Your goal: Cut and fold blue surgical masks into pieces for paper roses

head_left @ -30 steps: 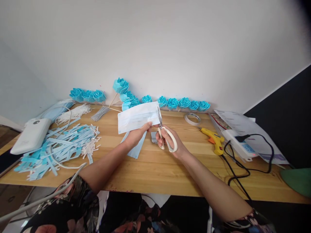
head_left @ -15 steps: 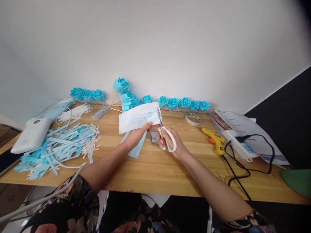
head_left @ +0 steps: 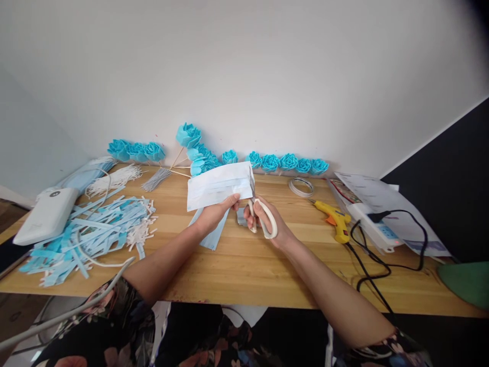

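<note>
A pale blue and white face mask (head_left: 217, 184), without visible ear loops, is held up over the table by my left hand (head_left: 218, 213), which pinches its lower edge. My right hand (head_left: 275, 224) grips white-handled scissors (head_left: 270, 224), their blades at the mask's right edge. Beneath my left hand a light blue strip of material (head_left: 214, 235) lies on the wood. A small grey stack (head_left: 241, 218) sits between my hands, partly covered by them.
Blue flowers (head_left: 270, 162) line the wall. Left are cut strips (head_left: 95, 229), white loops (head_left: 122, 179), grey wires (head_left: 156, 179) and a white power bank (head_left: 48, 214). Right are a tape roll (head_left: 301, 187), a yellow glue gun (head_left: 334, 219) and a power strip (head_left: 372, 227) with black cords.
The scissors have changed angle, and their handles look closer together. The blades lie more along the mask's right edge. My left hand keeps its hold on the mask.
</note>
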### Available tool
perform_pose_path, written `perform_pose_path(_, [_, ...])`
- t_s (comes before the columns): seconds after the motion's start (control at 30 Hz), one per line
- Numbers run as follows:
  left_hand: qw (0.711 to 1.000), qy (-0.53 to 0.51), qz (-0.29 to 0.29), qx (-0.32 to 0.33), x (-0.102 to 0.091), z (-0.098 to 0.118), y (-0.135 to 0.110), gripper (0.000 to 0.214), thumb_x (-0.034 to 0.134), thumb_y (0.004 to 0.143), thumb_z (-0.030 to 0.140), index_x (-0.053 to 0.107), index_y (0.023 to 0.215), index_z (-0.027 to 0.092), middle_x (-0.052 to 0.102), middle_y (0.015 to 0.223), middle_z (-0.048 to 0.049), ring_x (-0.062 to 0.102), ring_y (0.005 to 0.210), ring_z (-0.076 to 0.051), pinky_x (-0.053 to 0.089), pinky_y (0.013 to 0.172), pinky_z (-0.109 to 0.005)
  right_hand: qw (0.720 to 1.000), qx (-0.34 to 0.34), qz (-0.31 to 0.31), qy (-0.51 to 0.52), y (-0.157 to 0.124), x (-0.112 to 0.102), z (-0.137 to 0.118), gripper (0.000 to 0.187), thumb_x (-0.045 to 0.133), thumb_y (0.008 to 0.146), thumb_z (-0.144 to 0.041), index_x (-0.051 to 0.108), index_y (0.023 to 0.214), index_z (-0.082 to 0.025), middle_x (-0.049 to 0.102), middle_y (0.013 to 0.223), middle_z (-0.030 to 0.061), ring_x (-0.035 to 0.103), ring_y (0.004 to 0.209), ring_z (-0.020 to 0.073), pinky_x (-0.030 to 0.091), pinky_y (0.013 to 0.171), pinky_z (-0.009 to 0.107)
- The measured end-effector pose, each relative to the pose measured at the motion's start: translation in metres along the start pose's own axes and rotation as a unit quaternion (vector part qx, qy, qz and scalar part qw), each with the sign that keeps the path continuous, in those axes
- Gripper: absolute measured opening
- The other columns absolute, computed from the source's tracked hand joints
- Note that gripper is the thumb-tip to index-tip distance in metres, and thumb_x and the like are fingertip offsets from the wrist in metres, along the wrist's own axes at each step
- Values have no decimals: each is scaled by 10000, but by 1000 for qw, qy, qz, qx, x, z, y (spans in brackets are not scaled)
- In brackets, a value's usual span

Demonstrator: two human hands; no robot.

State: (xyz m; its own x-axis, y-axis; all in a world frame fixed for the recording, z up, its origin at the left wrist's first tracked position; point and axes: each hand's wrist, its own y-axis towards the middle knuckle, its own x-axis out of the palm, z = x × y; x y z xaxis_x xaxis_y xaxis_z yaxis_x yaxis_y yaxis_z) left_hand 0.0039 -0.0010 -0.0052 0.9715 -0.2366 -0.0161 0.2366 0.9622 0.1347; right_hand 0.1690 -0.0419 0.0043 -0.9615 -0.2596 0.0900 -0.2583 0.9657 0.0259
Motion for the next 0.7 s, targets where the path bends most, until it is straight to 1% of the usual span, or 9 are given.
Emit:
perform_pose_path(0.13, [1000, 7, -6, 2, 0, 1, -2, 398, 570, 846, 496, 550, 582, 198, 588, 693, -34, 550, 736, -181, 450, 823, -323, 1000, -4, 2, 1, 0, -1, 2, 487, 602, 821, -667, 554, 934, -196, 597, 764, -2, 510, 521, 89, 393, 451, 227])
perform_pose_path(0.3, [1000, 17, -2, 9, 0, 2, -2, 394, 566, 857, 484, 559, 588, 196, 590, 695, -29, 559, 739, -179, 445, 837, -320, 1000, -6, 13, -2, 0, 0, 1, 466, 610, 827, -647, 546, 895, -191, 583, 735, -13, 500, 500, 83, 381, 433, 224])
perform_pose_path(0.43, [1000, 6, 4, 19, 1, -2, -1, 385, 577, 864, 477, 559, 602, 195, 589, 683, -24, 562, 728, -176, 446, 830, -322, 1000, -8, 25, 6, 0, 1, 1, 481, 623, 805, -662, 533, 876, -195, 576, 705, -21, 491, 477, 82, 376, 418, 224])
perform_pose_path(0.53, [1000, 3, 9, 19, 1, -6, -1, 379, 591, 861, 478, 572, 612, 193, 607, 705, -30, 576, 755, -182, 448, 856, -327, 1000, -6, 31, 5, -1, 3, 0, 484, 628, 797, -667, 527, 849, -197, 566, 681, -23, 479, 466, 83, 367, 405, 225])
perform_pose_path(0.7, [1000, 3, 11, 7, 1, -7, -1, 384, 599, 854, 484, 577, 602, 194, 626, 742, -41, 590, 794, -188, 443, 887, -329, 999, 0, 35, 9, -2, 4, -1, 473, 641, 795, -656, 531, 845, -200, 552, 656, -28, 468, 454, 82, 357, 395, 223])
